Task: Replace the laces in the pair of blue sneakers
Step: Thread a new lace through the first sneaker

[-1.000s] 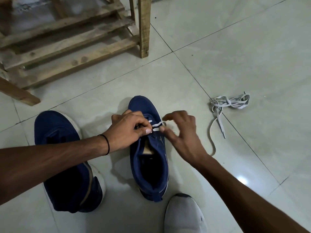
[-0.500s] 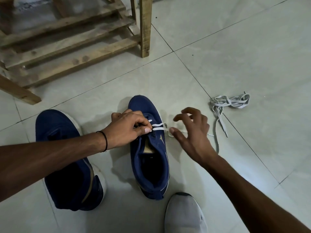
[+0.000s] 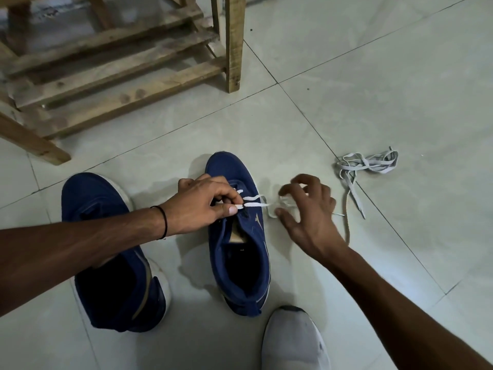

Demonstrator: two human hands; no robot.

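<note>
Tiled floor [image 3: 373, 76]; left hand [image 3: 202, 206] pinches white lace [image 3: 253, 204] at sneaker [image 3: 240, 249]; no legible branding.

Pale tiled floor [image 3: 373, 76] with dark grout lines carries everything here. Two blue sneakers sit on it side by side: the left sneaker [image 3: 112, 263] a bit nearer, the right sneaker [image 3: 240, 263] in the middle. A loose grey lace [image 3: 365, 166] lies bunched up to the right. Far left stands a rough wooden rack [image 3: 120, 62], and a white-socked foot [image 3: 293, 340] rests at the near edge.
</note>
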